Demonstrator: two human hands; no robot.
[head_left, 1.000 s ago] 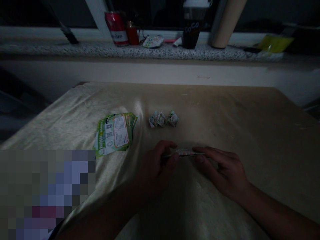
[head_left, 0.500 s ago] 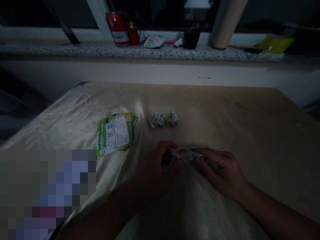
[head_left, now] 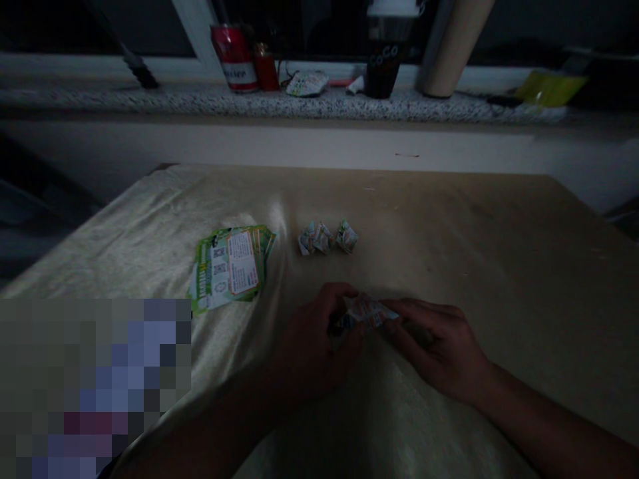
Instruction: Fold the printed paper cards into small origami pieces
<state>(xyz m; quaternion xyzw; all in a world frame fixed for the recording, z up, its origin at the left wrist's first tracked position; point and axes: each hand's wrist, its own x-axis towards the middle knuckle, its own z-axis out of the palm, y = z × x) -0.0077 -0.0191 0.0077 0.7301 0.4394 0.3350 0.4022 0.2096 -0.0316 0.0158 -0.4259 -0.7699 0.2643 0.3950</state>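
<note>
A small folded piece of printed paper (head_left: 368, 311) is held between my two hands, just above the cloth-covered table. My left hand (head_left: 319, 339) pinches its left side, and shadow hides part of those fingers. On the other side, my right hand (head_left: 444, 342) has thumb and fingertips closed on the paper's right corner. Beyond my hands stand three small folded paper pieces (head_left: 323, 238) in a row, two touching and one slightly apart. To their left lies a stack of green printed leaflets (head_left: 230, 266).
The table (head_left: 499, 266) has a shiny beige cover. Along the granite windowsill (head_left: 190, 100) stand a red can (head_left: 234, 58), a red lighter (head_left: 266, 68), a crumpled wrapper (head_left: 307, 84), a dark drink cup (head_left: 383, 56), a cardboard tube (head_left: 456, 50) and a yellow packet (head_left: 552, 88).
The folded paper has tilted and shifted slightly in my fingers, its right corner now a little lower and farther left. The row of folded pieces and the leaflets stay in place.
</note>
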